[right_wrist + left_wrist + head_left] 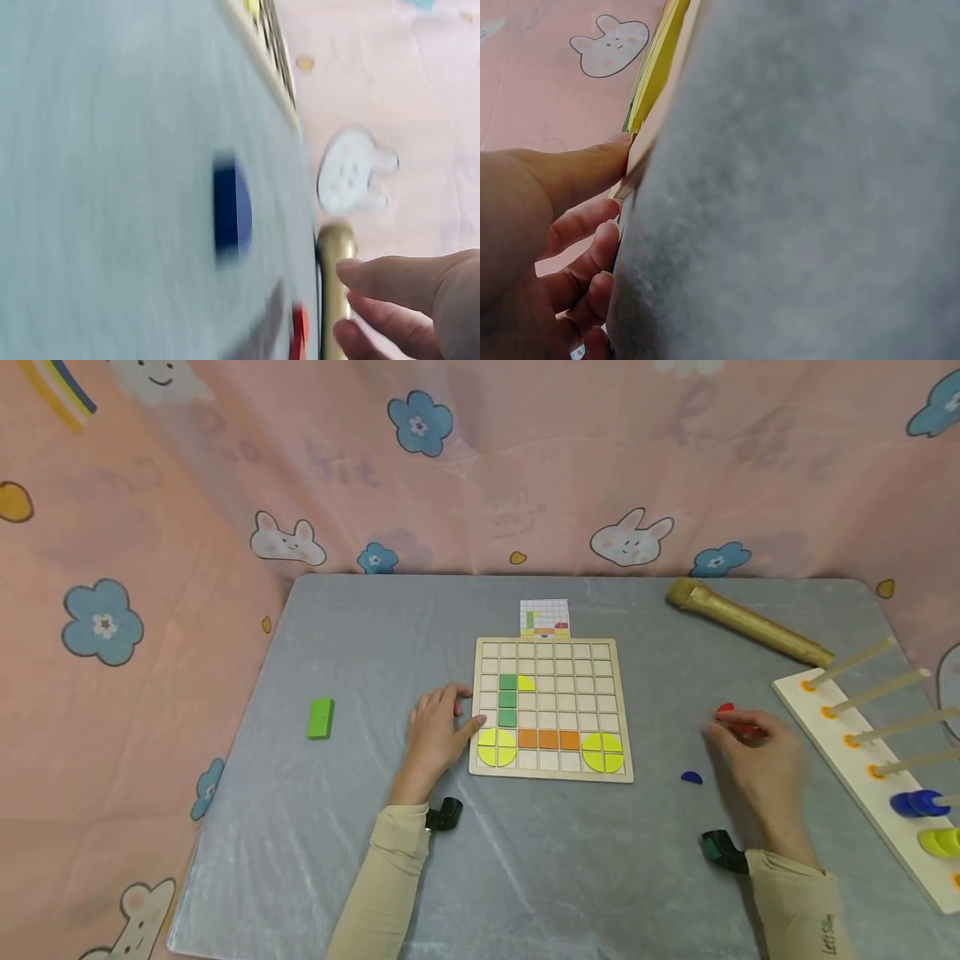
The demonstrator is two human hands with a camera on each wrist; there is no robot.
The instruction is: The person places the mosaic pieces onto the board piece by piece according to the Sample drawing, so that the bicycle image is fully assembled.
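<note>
A square wooden grid board lies mid-table, with green squares, orange squares and yellow quarter-circle pieces in its cells. My left hand rests at the board's left edge. Its thumb touches the rim, while the other fingers lie loosely bent beside it. Over on the right, my right hand hovers above red pieces, partly covering them. In the right wrist view its thumb and fingers are apart, with nothing between them. A blue half-round piece lies on the table left of this hand.
A small pattern card sits behind the board. A green block lies at the left. Back right is a gold stick. Along the right side stands a white peg rack with blue rings and yellow-green rings.
</note>
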